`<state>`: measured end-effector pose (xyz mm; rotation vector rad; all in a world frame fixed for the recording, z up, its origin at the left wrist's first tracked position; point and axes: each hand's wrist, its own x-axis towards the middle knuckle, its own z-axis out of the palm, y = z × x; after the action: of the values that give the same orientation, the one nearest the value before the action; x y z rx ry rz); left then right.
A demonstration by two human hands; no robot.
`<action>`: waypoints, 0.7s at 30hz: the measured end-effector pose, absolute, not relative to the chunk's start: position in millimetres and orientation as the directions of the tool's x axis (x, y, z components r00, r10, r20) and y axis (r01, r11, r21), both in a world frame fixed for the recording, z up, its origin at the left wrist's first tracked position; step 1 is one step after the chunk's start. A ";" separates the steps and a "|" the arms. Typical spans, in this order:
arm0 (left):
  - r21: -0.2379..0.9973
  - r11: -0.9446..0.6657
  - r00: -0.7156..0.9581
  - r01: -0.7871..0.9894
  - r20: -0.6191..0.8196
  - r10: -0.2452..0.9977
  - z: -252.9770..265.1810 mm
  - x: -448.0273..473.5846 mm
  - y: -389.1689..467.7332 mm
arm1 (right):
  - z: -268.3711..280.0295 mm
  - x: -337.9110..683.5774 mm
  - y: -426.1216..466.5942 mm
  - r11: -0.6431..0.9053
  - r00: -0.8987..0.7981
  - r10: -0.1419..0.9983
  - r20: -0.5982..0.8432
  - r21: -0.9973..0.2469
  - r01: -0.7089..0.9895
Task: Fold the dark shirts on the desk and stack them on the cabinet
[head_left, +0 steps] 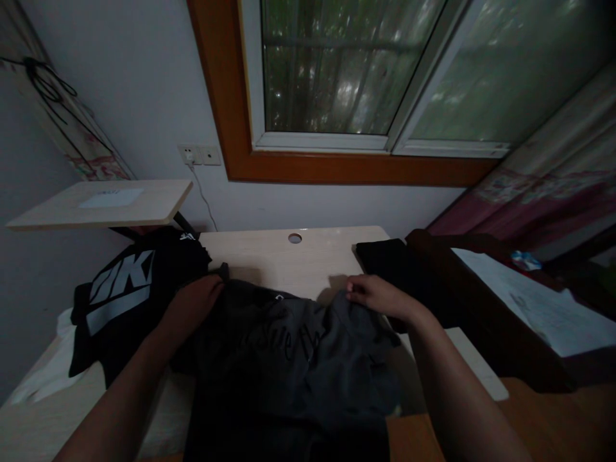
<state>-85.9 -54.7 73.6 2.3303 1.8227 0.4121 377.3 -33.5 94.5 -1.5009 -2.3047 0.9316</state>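
A dark grey T-shirt (298, 359) with black lettering is spread between my hands, its upper edge lifted over the desk and its lower part hanging toward me. My left hand (199, 301) is closed on the shirt's left shoulder. At the right shoulder, my right hand (368, 292) pinches the cloth between thumb and fingers. Beside my left forearm lies a pile of black clothing (139, 282) with large grey print on top. Past my right hand rests a dark folded cloth (409, 269).
The pale wooden desk (260, 250) has a round cable hole (295, 238) near the wall. A raised shelf (158, 199) holds a paper sheet at left. White cloth (52, 366) lies below the black pile. Dark furniture bearing a white sheet (529, 301) stands at right.
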 end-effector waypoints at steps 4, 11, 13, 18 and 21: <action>0.236 -0.133 0.050 0.963 0.325 0.944 105.1 -104.7 -27.7 | 105.9 385.3 -23.2 0.268 -0.127 0.956 0.263 -0.620 0.737; 0.272 -0.078 -0.069 0.959 0.491 0.868 115.9 -106.2 4.3 | 98.4 389.9 -14.4 0.322 -0.025 0.810 0.586 -0.407 0.855; 0.250 -0.136 -0.006 0.959 0.496 0.868 107.1 -93.7 1.5 | 92.0 389.8 -13.9 0.376 -0.129 0.824 0.551 -0.363 0.853; 0.150 -0.393 0.297 0.907 0.433 0.851 84.9 -49.3 -29.1 | 76.2 386.1 -15.0 0.410 -0.283 0.889 0.361 -0.348 0.843; 0.129 -0.533 0.460 0.836 0.365 0.810 72.2 -24.7 -52.8 | 72.3 377.9 -19.2 0.376 -0.270 0.892 0.362 -0.266 0.888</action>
<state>-24.7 -52.8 72.2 2.7416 1.5477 0.6251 377.9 -19.2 72.3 -1.5364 -2.1916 0.0141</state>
